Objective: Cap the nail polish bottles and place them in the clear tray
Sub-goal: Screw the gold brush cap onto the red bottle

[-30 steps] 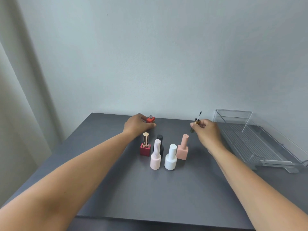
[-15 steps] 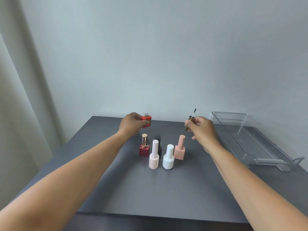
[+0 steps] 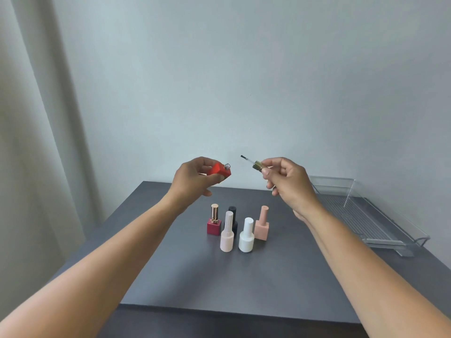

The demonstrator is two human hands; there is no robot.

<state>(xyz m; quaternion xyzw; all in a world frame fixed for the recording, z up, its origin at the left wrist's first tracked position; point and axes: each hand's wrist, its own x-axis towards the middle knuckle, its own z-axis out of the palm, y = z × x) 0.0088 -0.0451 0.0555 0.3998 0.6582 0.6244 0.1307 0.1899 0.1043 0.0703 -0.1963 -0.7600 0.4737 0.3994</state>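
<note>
- While both hands hang in the air above the far part of the dark grey bench, the left hand holds a red bottle, its fingers closed around the square body.
- That red bottle is tilted, its open silver neck pointing up and to the right, toward the other hand.
- Opposite it, the right hand pinches a gold cap between thumb and fingers, closed firmly on it.
- From the cap a thin brush sticks out to the left with its dark tip leading; the tip is near the bottle's neck but apart from it.
- Below the hands, five capped bottles stand upright in a close group on the bench.
- At the group's left stands a dark red bottle with a gold cap; just behind the front pair is a black bottle, partly hidden.
- In front stand a pale pink bottle with a ribbed cap and, just beside it, a white bottle.
- To the right of these is a peach bottle with a square body.
- Well to the right, a clear tray lies on the bench with a ribbed floor; none of the bottles is in it.
- Behind the bench is a plain pale wall, and a light curtain hangs at the left.
</note>
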